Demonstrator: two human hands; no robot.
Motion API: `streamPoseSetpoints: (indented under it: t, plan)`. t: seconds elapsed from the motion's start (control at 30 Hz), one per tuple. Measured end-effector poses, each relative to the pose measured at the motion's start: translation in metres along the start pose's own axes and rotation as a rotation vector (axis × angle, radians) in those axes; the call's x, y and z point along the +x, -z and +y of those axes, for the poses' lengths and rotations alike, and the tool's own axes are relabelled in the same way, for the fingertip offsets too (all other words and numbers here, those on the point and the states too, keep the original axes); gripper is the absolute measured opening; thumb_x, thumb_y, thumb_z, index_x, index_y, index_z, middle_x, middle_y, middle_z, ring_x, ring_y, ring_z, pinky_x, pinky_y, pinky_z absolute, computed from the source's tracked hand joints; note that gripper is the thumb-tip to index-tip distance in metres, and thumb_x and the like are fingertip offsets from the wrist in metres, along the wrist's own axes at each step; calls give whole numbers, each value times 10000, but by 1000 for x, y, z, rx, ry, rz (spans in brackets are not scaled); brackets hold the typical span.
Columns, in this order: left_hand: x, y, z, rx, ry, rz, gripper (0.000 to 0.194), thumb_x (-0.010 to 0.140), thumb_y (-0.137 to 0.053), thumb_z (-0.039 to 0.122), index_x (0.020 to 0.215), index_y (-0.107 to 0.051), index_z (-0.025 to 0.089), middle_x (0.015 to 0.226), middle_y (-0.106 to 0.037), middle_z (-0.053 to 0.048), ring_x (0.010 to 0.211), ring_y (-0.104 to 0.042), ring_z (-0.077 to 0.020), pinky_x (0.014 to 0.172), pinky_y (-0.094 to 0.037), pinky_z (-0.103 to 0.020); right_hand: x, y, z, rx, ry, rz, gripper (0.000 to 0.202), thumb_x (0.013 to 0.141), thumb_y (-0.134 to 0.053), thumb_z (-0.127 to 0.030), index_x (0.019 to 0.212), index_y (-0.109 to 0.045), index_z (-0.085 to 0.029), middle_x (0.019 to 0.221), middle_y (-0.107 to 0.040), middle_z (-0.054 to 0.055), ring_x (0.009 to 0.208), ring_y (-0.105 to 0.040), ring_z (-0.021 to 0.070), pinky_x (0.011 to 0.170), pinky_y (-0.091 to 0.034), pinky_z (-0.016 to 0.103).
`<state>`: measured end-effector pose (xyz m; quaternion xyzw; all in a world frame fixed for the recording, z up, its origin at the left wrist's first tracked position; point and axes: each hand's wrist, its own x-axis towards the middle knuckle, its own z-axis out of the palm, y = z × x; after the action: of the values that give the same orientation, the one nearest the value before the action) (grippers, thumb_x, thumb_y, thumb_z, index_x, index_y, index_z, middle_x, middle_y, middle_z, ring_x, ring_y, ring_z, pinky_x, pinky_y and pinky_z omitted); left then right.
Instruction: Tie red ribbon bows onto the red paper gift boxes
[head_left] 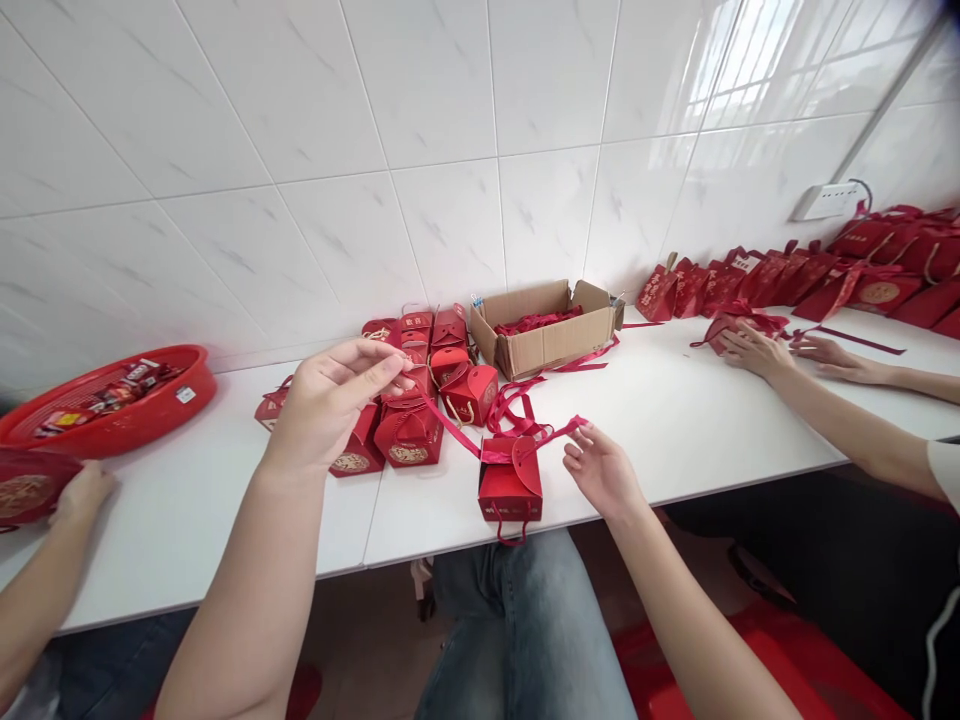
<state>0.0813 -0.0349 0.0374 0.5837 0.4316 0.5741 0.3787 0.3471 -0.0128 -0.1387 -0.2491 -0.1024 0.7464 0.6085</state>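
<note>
Pinching two ribbon ends [559, 433], left grip [337, 395] and right grip [604, 470] flank one red box [510, 491].

The head camera looks from the person's own eye height, forward and down, over the near lap [525, 640], across the table [660, 420] to the far wall [435, 90]. The left hand [337, 395] and right hand [606, 472] are close, mid-view; the wide view reaches a neighbour's arm at left [52, 570] and another at right [855, 420].

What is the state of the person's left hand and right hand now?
Left hand: closed, pinching red ribbon left of the small box.
Right hand: closed, pinching red ribbon right of that box.
</note>
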Motion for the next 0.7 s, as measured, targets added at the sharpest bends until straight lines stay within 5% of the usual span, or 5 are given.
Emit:
streamPoseSetpoints:
  t: [0.2,0.4,0.47,0.7]
  plan:
    - [2,-13,-11,-37,-67,25,145,682,-728,189,816,-687,151,803,-688,-36,683,-617,-109,570,-477,-196,2,-42,-8,-284,259,-237,31,649,-554,-193,625,-536,-198,751,-587,11,648,-519,120,593,-446,242]
    - [15,-38,-22,-189,-139,46,354,667,-730,184,1006,-632,209,756,-687,1,813,-662,-146,712,-509,-230,-7,-85,4,-414,221,-444,182,751,-621,-325,662,-528,-197,588,-524,-27,561,-484,115,555,-402,245]
    - [17,-43,-21,-207,-116,36,411,669,-733,196,1061,-610,211,759,-697,-1,842,-672,-164,736,-516,-251,-11,-93,4,-449,230,-477,166,743,-661,-322,701,-560,-197,596,-542,-36,552,-483,101,558,-401,235]
    - [17,-54,-20,-180,-103,87,209,676,-745,287,803,-659,145,741,-714,-41,739,-672,-153,649,-506,-229,-13,-102,1,-515,366,-420,137,735,-707,-314,805,-652,-210,745,-680,0,671,-596,115,688,-471,262]
